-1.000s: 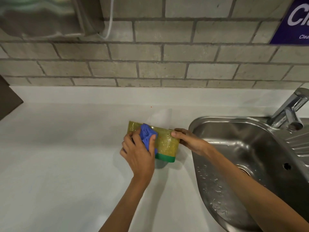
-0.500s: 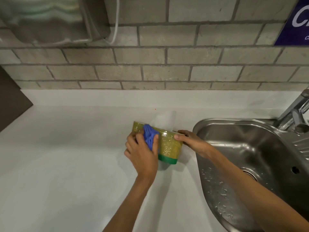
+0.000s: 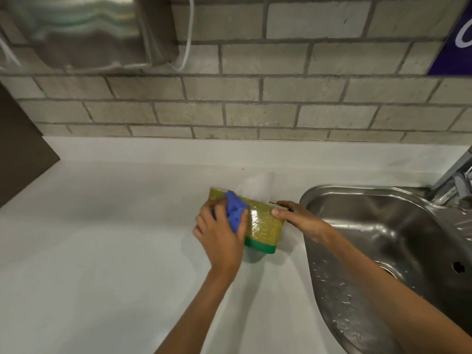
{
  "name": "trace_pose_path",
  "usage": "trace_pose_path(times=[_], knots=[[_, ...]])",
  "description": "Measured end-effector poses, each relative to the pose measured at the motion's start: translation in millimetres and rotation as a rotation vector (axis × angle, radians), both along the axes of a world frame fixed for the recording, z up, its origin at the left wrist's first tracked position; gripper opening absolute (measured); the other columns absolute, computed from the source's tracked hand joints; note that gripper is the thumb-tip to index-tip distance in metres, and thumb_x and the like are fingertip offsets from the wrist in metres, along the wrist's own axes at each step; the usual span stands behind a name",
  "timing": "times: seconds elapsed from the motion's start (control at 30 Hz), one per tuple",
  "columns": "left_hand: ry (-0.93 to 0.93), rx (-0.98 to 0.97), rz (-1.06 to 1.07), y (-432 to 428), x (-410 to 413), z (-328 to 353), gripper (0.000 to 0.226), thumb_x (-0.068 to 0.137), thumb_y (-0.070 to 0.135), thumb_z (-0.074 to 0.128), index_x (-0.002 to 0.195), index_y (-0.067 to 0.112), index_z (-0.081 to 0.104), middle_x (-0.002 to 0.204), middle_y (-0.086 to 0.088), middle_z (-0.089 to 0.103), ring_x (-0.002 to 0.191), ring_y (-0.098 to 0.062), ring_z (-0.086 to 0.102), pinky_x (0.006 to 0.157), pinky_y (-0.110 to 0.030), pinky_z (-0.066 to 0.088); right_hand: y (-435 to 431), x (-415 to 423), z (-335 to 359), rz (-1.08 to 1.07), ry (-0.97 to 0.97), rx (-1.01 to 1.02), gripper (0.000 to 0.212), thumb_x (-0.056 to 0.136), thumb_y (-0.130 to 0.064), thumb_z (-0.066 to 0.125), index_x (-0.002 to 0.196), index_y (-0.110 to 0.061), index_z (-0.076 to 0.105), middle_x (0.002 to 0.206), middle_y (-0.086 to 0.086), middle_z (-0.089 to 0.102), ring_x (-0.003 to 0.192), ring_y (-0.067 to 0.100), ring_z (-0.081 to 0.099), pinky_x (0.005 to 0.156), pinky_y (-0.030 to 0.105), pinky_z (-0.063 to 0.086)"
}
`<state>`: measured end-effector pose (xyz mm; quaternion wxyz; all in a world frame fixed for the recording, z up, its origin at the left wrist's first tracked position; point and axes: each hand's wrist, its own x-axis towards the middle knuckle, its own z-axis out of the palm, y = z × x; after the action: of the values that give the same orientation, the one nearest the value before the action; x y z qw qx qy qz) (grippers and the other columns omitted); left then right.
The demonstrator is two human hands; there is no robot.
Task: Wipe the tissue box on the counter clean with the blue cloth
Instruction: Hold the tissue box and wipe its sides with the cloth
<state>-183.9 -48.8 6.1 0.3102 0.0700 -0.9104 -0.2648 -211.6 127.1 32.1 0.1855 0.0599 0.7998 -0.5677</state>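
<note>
A glossy yellow-green tissue box (image 3: pixel 264 224) with a green base band stands on the white counter (image 3: pixel 107 238), a white tissue (image 3: pixel 256 185) sticking out of its top. My left hand (image 3: pixel 219 233) presses a bunched blue cloth (image 3: pixel 236 212) against the box's near face, at its left half. My right hand (image 3: pixel 298 219) grips the box's right end, thumb on the front edge and fingers behind. The cloth and my left hand hide the box's left part.
A steel sink (image 3: pixel 398 241) with water drops lies just right of the box, its tap (image 3: pixel 457 182) at the far right. A grey brick wall (image 3: pixel 255 106) rises behind. A steel dispenser (image 3: pixel 76 31) hangs upper left; a dark panel (image 3: pixel 20 146) stands at the left edge.
My left hand and the blue cloth have slid a little up the box's near face. My right hand keeps its hold. The camera view has shifted slightly.
</note>
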Motion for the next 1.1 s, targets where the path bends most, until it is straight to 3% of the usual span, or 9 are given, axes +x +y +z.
trace_pose_path(times=[0.13, 0.23, 0.4, 0.57, 0.63, 0.77, 0.87, 0.93, 1.1], knots=[[0.079, -0.155, -0.152, 31.1, 17.7, -11.5, 0.05, 0.071, 0.053, 0.054, 0.109, 0.021, 0.051, 0.104, -0.006, 0.059, 0.091, -0.019, 0.045, 0.066, -0.034, 0.048, 0.5, 4.7, 2.2, -0.018, 0.0, 0.023, 0.137, 0.026, -0.072, 0.07, 0.141, -0.009, 0.032, 0.138, 0.006, 0.046, 0.121, 0.016, 0.045, 0.106, 0.029, 0.035], [0.135, -0.243, -0.253, 30.2, 23.2, -18.3, 0.067, 0.057, 0.048, 0.076, 0.113, 0.024, 0.048, 0.109, -0.003, 0.054, 0.095, -0.019, 0.042, 0.068, -0.036, 0.05, 1.8, 5.9, 2.7, -0.011, 0.026, 0.026, 0.156, 0.007, -0.083, 0.064, 0.141, -0.009, 0.033, 0.124, 0.0, 0.046, 0.113, 0.012, 0.044, 0.095, 0.023, 0.034], [0.17, -0.313, -0.399, 11.5, 31.6, -31.1, 0.08, 0.048, 0.046, 0.08, 0.118, 0.026, 0.047, 0.116, 0.0, 0.042, 0.096, -0.019, 0.042, 0.066, -0.036, 0.049, -0.5, 7.6, 4.9, -0.004, -0.011, 0.012, 0.123, 0.036, -0.064, 0.067, 0.141, -0.011, 0.033, 0.14, 0.007, 0.045, 0.119, 0.014, 0.044, 0.106, 0.027, 0.035], [0.164, -0.32, -0.493, 0.6, 38.6, -33.4, 0.066, 0.054, 0.043, 0.067, 0.114, 0.027, 0.048, 0.114, 0.0, 0.043, 0.094, -0.018, 0.042, 0.065, -0.033, 0.049, -3.9, 7.8, 8.3, -0.012, -0.004, 0.041, 0.114, 0.043, -0.061, 0.069, 0.14, -0.011, 0.035, 0.126, 0.0, 0.048, 0.117, 0.014, 0.045, 0.103, 0.026, 0.035], [0.149, -0.253, -0.52, -12.6, 38.3, -34.8, 0.06, 0.057, 0.042, 0.064, 0.113, 0.026, 0.048, 0.114, 0.003, 0.043, 0.094, -0.017, 0.044, 0.068, -0.032, 0.047, -4.1, 7.9, 8.4, -0.016, -0.002, 0.043, 0.109, 0.047, -0.058, 0.069, 0.14, -0.011, 0.036, 0.131, 0.003, 0.049, 0.116, 0.014, 0.045, 0.102, 0.026, 0.035], [0.08, 0.228, -0.269, -30.9, 27.6, -27.4, 0.049, 0.064, 0.024, 0.067, 0.107, 0.019, 0.045, 0.114, -0.009, 0.051, 0.094, -0.032, 0.055, 0.074, -0.037, 0.048, -6.4, 9.7, 7.3, 0.002, -0.013, 0.061, 0.11, 0.047, -0.062, 0.066, 0.139, -0.011, 0.035, 0.131, 0.003, 0.048, 0.116, 0.014, 0.044, 0.103, 0.027, 0.034], [0.0, 0.163, -0.212, -15.1, 28.3, -25.3, 0.062, 0.057, 0.007, 0.08, 0.106, 0.012, 0.042, 0.111, -0.024, 0.054, 0.09, -0.042, 0.057, 0.072, -0.042, 0.047, -9.8, 5.1, 3.9, 0.014, 0.0, 0.059, 0.089, 0.062, -0.049, 0.066, 0.137, -0.009, 0.038, 0.117, -0.003, 0.05, 0.11, 0.013, 0.045, 0.094, 0.024, 0.033], [-0.012, 0.145, -0.267, -0.2, 37.5, -29.8, 0.068, 0.054, 0.007, 0.082, 0.109, 0.011, 0.043, 0.116, -0.019, 0.048, 0.093, -0.039, 0.055, 0.071, -0.046, 0.05, -9.8, 1.6, 4.1, 0.004, 0.006, 0.058, 0.077, 0.071, -0.041, 0.07, 0.135, -0.009, 0.041, 0.111, -0.005, 0.052, 0.106, 0.012, 0.046, 0.091, 0.022, 0.033], [0.064, 0.101, -0.454, 4.6, 47.9, -35.6, 0.046, 0.07, 0.033, 0.058, 0.112, 0.016, 0.046, 0.115, 0.002, 0.037, 0.099, -0.014, 0.04, 0.087, -0.019, 0.038, -4.2, 1.4, 1.2, -0.023, 0.014, 0.065, 0.098, 0.057, -0.049, 0.066, 0.14, -0.01, 0.034, 0.122, -0.001, 0.05, 0.109, 0.012, 0.046, 0.09, 0.022, 0.033]])
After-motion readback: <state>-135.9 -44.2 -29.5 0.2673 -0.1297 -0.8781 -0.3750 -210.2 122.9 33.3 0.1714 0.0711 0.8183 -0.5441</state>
